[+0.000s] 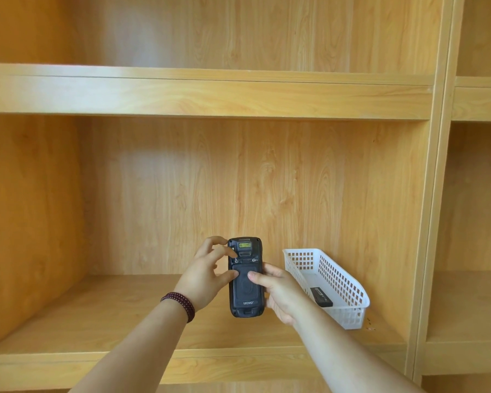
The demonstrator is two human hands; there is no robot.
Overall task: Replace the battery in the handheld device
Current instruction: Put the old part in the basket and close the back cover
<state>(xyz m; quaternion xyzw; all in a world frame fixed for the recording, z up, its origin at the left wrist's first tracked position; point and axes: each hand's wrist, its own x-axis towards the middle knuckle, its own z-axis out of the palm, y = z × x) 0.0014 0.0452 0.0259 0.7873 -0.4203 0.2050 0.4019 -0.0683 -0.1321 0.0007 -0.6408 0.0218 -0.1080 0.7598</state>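
A dark grey handheld device (245, 293) is held upright with its back toward me, above the lower shelf. Its battery cover is on. My right hand (278, 296) grips the device from the right side, thumb on the cover. My left hand (207, 276) touches it from the left, with a fingertip on the small latch near the top of the cover and the thumb on the cover's edge. A black battery (321, 296) lies flat inside the white basket (349, 313).
The white perforated plastic basket stands on the wooden shelf (102, 316) to the right of my hands. An upper shelf board (204, 95) runs across above. A vertical divider (431, 222) closes the compartment on the right.
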